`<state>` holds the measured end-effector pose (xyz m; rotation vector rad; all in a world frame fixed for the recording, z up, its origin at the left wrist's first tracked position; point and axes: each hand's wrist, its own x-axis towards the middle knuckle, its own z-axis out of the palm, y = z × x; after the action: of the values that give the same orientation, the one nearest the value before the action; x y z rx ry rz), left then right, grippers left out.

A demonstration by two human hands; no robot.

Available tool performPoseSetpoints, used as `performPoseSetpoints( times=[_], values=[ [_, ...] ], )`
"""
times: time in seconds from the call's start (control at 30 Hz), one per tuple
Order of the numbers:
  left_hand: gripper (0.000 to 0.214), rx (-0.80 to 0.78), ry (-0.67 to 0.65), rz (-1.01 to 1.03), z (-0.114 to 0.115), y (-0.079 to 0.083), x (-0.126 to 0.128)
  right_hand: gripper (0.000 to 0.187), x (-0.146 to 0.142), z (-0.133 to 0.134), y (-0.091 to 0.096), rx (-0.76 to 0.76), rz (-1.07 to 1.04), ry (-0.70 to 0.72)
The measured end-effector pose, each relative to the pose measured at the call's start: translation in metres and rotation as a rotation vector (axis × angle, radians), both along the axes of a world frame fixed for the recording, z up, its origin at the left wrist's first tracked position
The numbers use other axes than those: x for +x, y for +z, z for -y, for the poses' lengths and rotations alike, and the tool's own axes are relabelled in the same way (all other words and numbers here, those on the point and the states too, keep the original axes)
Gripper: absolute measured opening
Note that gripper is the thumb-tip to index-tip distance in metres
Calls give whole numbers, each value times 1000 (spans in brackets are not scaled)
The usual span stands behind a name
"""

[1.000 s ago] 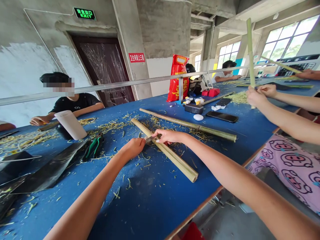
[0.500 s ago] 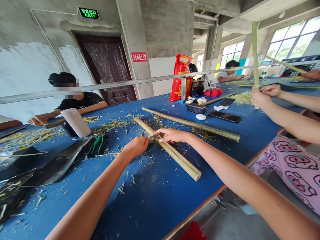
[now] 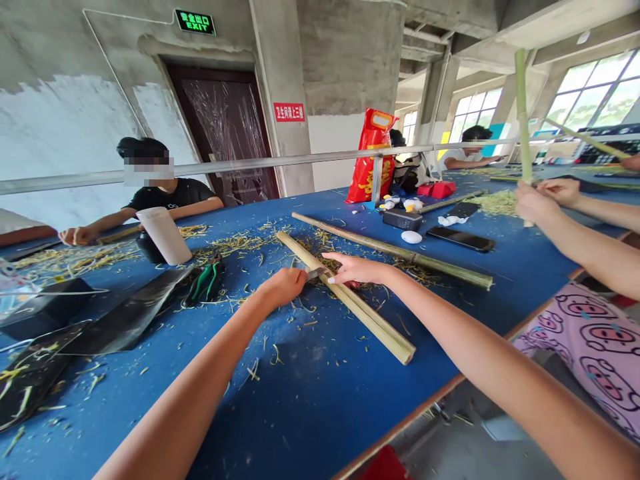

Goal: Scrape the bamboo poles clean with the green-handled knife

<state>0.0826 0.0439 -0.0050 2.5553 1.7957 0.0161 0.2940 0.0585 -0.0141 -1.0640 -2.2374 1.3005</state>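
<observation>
My left hand (image 3: 283, 287) is closed around a small knife (image 3: 315, 273), whose metal blade lies against a pale bamboo stalk (image 3: 370, 317). The stalk rests slantwise on the blue table, with a lengthwise groove showing on its near half. My right hand (image 3: 355, 270) grips this stalk just beyond the blade, thumb pressed on top and index finger stretched out; its lower fingers are partly hidden. Behind it lies a longer, darker bamboo stalk (image 3: 390, 250), apart from both hands. Shavings (image 3: 240, 243) are scattered around the stalks.
Left of my arms are green-handled pliers (image 3: 205, 280), a white cylinder (image 3: 165, 237) and a black sheet (image 3: 130, 313). A phone (image 3: 463, 239) and a white oval object (image 3: 411, 237) lie at right. A co-worker's hands (image 3: 540, 197) hold an upright bamboo stalk. Another person sits across the table.
The whole view has shifted slightly, so things sit farther right. My right index finger has lifted away from the blade. The knife stays against the bamboo stalk.
</observation>
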Motion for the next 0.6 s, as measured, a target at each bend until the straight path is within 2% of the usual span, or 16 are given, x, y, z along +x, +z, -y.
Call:
performPoseSetpoints(
  times=[0.17, 0.3, 0.5, 0.6],
  values=[
    [51, 37, -14, 0, -3, 9, -14, 88, -5, 3, -1, 9, -9, -14],
    [51, 161, 79, -25, -5, 24, -36, 94, -11, 7, -2, 25, 39, -7],
    [53, 321, 219, -19, 1, 57, -52, 85, -21, 5, -1, 390, 141, -158],
    [52, 316, 246, 8, 5, 67, -54, 67, -29, -7, 7, 489, 196, -193]
  ],
)
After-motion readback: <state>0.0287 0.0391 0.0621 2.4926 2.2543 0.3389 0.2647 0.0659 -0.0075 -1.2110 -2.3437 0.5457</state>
